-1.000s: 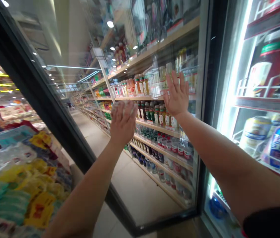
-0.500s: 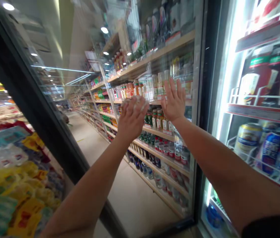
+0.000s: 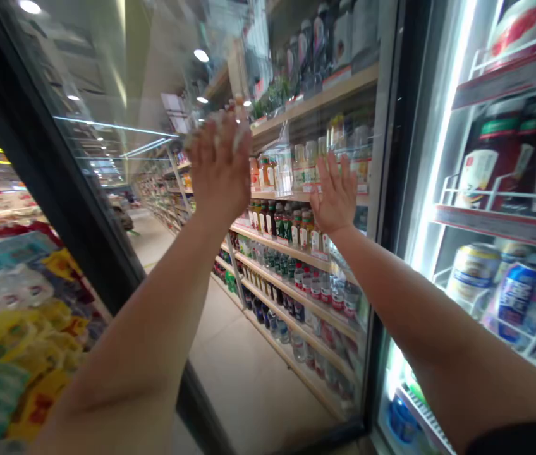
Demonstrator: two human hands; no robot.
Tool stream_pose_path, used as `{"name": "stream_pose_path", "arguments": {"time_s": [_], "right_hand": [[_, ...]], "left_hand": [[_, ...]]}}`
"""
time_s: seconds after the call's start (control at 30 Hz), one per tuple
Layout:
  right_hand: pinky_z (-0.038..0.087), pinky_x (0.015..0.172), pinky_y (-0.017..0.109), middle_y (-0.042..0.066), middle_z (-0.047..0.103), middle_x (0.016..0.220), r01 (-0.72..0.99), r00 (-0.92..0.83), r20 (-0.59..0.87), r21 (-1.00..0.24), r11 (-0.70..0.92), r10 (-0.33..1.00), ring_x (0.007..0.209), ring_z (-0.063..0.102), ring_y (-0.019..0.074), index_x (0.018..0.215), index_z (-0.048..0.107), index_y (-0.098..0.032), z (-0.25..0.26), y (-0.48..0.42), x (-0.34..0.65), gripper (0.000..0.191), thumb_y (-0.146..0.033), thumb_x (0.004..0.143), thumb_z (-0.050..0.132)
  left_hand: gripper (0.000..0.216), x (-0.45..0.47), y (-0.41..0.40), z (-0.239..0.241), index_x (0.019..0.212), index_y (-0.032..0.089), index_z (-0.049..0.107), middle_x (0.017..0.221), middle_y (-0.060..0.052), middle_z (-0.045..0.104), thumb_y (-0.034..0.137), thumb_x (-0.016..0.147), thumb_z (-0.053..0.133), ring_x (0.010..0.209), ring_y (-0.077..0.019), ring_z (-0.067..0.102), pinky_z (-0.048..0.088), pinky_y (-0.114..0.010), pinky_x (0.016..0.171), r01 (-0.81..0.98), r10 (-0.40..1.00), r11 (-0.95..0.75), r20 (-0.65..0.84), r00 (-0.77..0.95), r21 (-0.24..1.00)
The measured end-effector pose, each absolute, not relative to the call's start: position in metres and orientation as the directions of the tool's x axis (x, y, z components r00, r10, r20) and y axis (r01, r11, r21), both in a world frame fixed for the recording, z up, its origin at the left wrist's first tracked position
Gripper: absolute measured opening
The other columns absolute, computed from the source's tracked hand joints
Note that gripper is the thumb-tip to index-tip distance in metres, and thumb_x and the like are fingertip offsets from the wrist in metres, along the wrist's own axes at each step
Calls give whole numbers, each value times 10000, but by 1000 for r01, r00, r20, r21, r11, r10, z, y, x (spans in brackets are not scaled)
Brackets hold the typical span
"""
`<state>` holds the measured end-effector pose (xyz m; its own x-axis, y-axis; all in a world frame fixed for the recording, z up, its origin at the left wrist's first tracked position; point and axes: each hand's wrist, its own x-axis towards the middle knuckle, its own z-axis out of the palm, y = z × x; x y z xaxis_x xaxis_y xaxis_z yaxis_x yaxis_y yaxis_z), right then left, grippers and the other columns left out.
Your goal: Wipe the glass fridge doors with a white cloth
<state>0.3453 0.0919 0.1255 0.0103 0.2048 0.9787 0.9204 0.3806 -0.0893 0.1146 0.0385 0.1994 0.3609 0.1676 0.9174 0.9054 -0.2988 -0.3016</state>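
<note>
Glass door (image 3: pixel 50 170) stands directly in front of both hands, its dark frame slanting down past the left of my left hand and its other upright edge running just right of my right hand. From my remote seat I see the left hand (image 3: pixel 220 167) raised toward the pane, higher than its partner, fingers stretched upward and slightly parted, the palm turned away from me. Something pale (image 3: pixel 223 119) shows around its fingertips (cloth or reflection, I cannot tell which in this blur). My right hand (image 3: pixel 335 196) is set lower, fingers spread, thumb out toward the left hand, palm to the glass; actual contact is hard for me to judge.

Through the pane, behind and between the hands, I see wooden shelves (image 3: pixel 329 96) with rows of bottles (image 3: pixel 299 230). Pale floor (image 3: pixel 223 354) lies below the left hand. Right of the right hand, a lit cooler (image 3: pixel 500 224) holds dark bottles (image 3: pixel 479 167) with green bands and, under them, a blue can (image 3: pixel 516 300). A black sleeve (image 3: pixel 524 441) covers part of my right arm. Well left of the left hand, beyond the frame, yellow packets (image 3: pixel 52 335) lie beside green ones.
</note>
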Motion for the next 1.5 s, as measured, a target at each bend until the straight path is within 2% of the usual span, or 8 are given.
{"name": "stream_pose_path", "arguments": {"time_s": [0.3,0.43,0.53,0.73,0.97,1.17,1.4,1.5], "right_hand": [[176,1234,616,32,205,1681,928,11,946,-129,348,323,1572,75,296,1609,180,-267,129,84,344,662,-362,963,291],[181,1233,618,23,214,1679,930,1,958,-106,351,287,1570,89,304,1611,171,-274,127,86,345,641,-379,985,267],[177,1217,658,14,201,1683,915,-19,969,-82,395,245,1568,86,325,1618,112,-290,125,89,347,630,-397,1009,234],[130,1209,695,7,202,1681,874,-10,966,-117,472,258,1566,70,338,1619,85,-299,125,88,346,624,-440,1022,202],[134,1221,652,38,220,1678,892,-11,964,-111,438,267,1558,85,336,1612,146,-242,126,84,345,616,-431,1031,217],[154,1221,654,9,220,1677,908,-11,969,-93,408,245,1559,100,326,1616,110,-281,125,87,344,607,-433,1033,190],[177,1217,664,19,227,1672,913,-9,975,-84,399,224,1557,130,333,1618,98,-286,124,91,344,616,-422,1025,197],[182,1212,676,8,220,1674,912,-10,978,-77,402,210,1557,133,334,1618,73,-301,123,93,345,620,-418,1023,201]], "left_hand": [[557,116,35,189,1518,253,370,1632,2,295,325,976,477,1549,-278,115,111,-571,1266,858,253,-321,837,485,-401],[557,74,32,219,1522,118,331,1662,-62,182,379,1031,351,1533,-362,61,82,-681,1207,941,139,-210,945,296,-264],[529,72,36,202,1548,215,306,1676,-16,139,334,1033,331,1545,-317,-12,59,-631,1234,959,90,-181,968,235,-216],[624,104,35,127,1564,322,258,1652,14,249,205,978,436,1558,-212,29,91,-488,1285,646,250,-352,597,762,-677],[581,48,17,158,1568,253,266,1679,-22,138,300,1008,411,1547,-343,19,91,-644,1242,945,152,-161,939,309,-285],[673,52,15,102,1558,342,275,1633,9,296,194,943,506,1551,-246,119,180,-517,1269,652,267,-309,594,759,-693],[588,36,11,112,1560,240,298,1659,-68,214,258,994,455,1547,-328,59,195,-614,1233,940,179,-94,924,339,-327],[634,43,13,81,1558,274,303,1654,-48,238,206,959,497,1556,-288,30,166,-565,1260,825,190,-202,806,561,-527]]}}
